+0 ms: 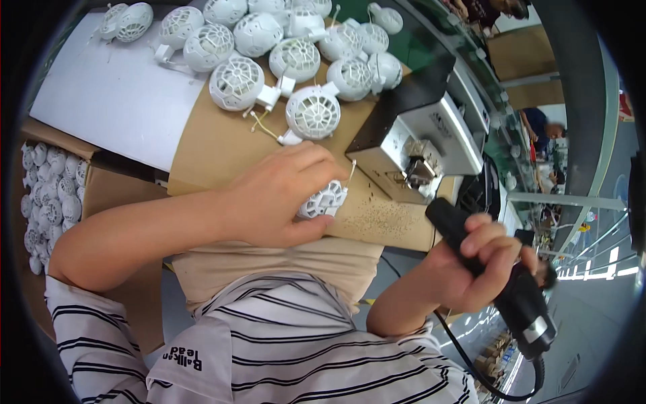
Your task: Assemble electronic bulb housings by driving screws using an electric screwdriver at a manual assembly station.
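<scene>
My left hand (286, 192) is closed round a white round fan head with a slotted grille (324, 200), holding it down on the brown board. A thin light wire sticks up from its far side. In my right hand (478, 266) is a black corded electric screwdriver (526, 306), raised at the right, apart from the fan head. My fingers wrap round its body, and its cable loops down below. The far side of the fan head lies hidden under my left palm and fingers.
Several white fan heads (313, 113) with wires lie across the far side of the brown board (195, 151). A silver and black screw feeder (417, 145) stands to the right, small screws (383, 219) scattered before it. At left, a cardboard box (124, 195) holds more fan heads. People sit farther off.
</scene>
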Demonstrator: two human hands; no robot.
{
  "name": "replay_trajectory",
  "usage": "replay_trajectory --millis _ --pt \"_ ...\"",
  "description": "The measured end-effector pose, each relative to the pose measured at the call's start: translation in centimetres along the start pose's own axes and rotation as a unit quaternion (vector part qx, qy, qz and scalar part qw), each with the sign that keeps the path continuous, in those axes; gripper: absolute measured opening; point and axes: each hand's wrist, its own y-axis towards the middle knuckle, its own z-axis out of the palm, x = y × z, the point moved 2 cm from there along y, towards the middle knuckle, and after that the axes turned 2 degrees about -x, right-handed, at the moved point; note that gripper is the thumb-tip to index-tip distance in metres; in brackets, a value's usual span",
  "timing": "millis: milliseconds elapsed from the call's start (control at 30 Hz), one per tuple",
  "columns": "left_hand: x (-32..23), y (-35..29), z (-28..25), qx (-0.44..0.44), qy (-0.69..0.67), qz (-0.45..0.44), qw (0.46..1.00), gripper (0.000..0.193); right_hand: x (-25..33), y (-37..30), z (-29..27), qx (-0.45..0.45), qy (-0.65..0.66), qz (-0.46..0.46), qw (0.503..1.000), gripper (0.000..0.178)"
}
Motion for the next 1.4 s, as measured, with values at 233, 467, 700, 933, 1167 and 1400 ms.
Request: replay_trajectory --millis 233,467,700,933,1167,1400 --pt "-0.3 -0.2 -0.2 0.003 0.004 0.004 1.0 0.043 0.1 1.1 1.0 0.051 -0.095 -0.008 0.994 0.027" --pt "0.0 -0.7 0.4 -0.021 0.011 0.014 1.0 0.045 1.5 -0.9 0.7 0.06 0.076 0.054 0.994 0.03" --pt "0.1 -0.3 -0.1 -0.004 0.012 0.016 1.0 0.045 1.6 -0.5 1.1 0.025 0.082 0.018 0.996 0.028" --pt "0.2 -0.2 -0.1 0.009 0.001 0.012 1.0 0.045 -0.2 1.2 0.7 0.002 -0.019 -0.048 0.999 0.027" --pt "-0.1 -0.4 0.0 0.012 0.006 0.001 1.0 0.049 -0.6 0.4 0.4 0.03 -0.049 0.029 0.998 0.023" --pt "0.1 -0.4 0.1 0.016 0.004 0.0 1.0 0.05 2.2 0.3 -1.1 -0.033 0.15 0.116 0.981 0.021"
